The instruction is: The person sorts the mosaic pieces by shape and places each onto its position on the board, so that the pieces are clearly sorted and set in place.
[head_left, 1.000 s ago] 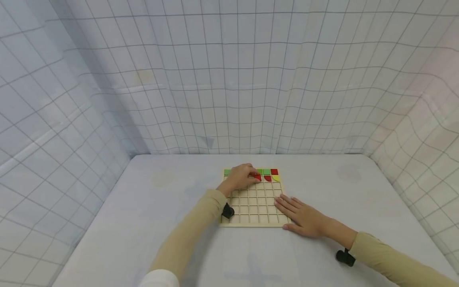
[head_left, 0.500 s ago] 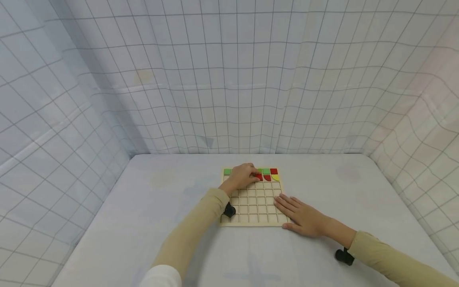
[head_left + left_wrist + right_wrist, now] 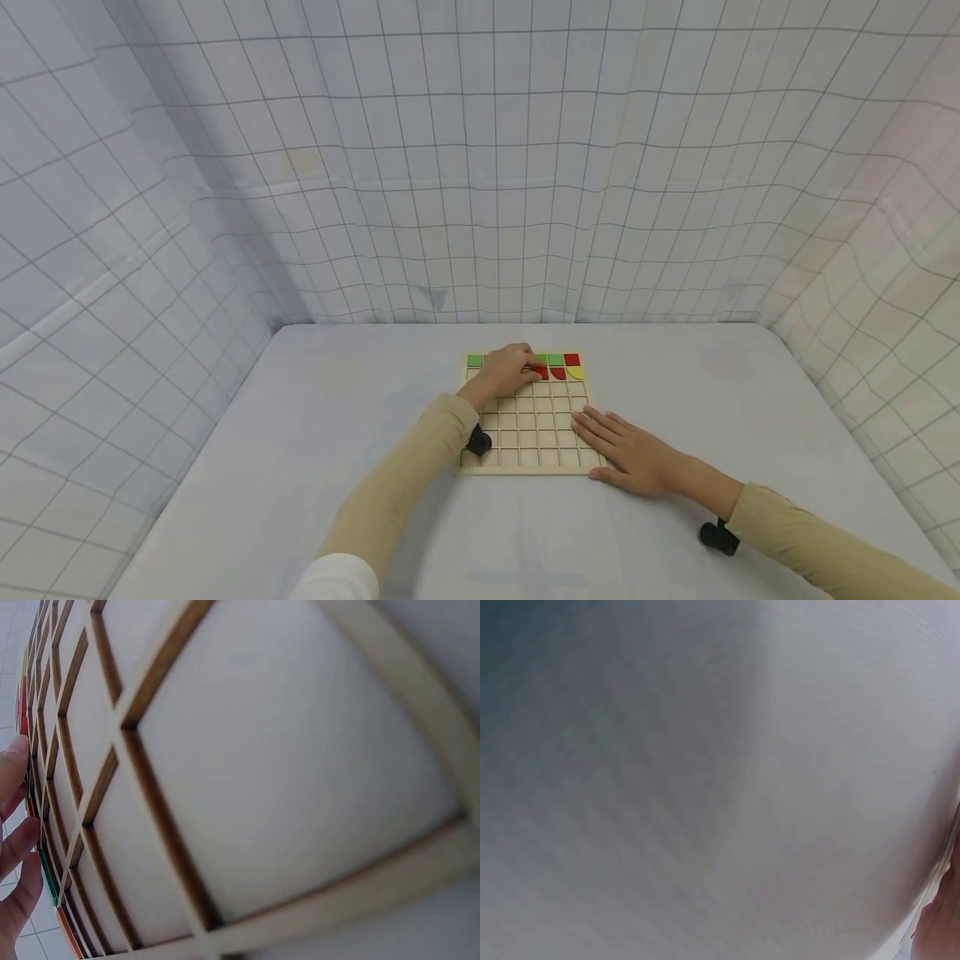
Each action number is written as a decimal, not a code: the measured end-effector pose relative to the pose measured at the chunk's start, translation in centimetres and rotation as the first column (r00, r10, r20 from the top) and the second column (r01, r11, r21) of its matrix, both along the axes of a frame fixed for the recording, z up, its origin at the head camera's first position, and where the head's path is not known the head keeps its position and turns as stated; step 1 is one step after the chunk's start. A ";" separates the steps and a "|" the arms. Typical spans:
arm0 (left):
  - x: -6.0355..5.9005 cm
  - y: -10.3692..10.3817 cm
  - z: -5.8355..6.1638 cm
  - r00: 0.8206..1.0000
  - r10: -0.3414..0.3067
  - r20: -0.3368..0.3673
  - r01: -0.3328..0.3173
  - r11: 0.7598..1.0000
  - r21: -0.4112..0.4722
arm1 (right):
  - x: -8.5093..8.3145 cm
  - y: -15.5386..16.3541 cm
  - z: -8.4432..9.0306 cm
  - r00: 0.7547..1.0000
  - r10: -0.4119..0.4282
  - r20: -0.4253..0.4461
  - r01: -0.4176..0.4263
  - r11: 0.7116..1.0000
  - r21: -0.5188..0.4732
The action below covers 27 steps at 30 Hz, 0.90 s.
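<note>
On the pale cloth-covered table (image 3: 315,433), the wooden grid board (image 3: 528,433) lies flat; your right hand (image 3: 633,454) rests on its near right corner with fingers straight. At the board's far edge, your left hand (image 3: 508,369), fingers curled, pinches a red quarter-round tile (image 3: 541,372). Judge this tile light, rigid and smooth; take it by its edges.

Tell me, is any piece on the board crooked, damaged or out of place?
Nothing stands out. The coloured pieces sit in the far rows of the board, which lies flat. The left hand hides some; the right hand lies flat on the near right corner.
</note>
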<state>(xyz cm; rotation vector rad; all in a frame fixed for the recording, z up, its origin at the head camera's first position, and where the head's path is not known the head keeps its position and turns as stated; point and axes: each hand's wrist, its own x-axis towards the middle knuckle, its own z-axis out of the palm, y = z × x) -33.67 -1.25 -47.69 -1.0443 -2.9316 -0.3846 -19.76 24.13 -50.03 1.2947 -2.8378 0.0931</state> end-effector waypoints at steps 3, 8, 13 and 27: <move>0.0 0.0 0.0 1.000 -0.007 -0.010 0.007 1.000 -0.004 | 0.0 0.0 0.1 1.000 0.001 0.009 -0.001 1.000 -0.008; 0.1 0.1 0.2 1.000 -0.015 -0.017 0.016 1.000 0.013 | 0.0 0.0 0.1 1.000 0.003 0.011 -0.003 1.000 -0.012; 0.3 0.2 0.3 1.000 -0.007 -0.005 0.007 0.999 0.033 | 0.0 -0.1 0.0 1.000 0.006 -0.004 -0.006 1.000 -0.004; 0.7 0.7 0.5 0.999 0.040 -0.002 -0.040 0.999 0.006 | 0.1 -0.1 -0.1 1.000 0.013 -0.010 -0.013 0.999 -0.029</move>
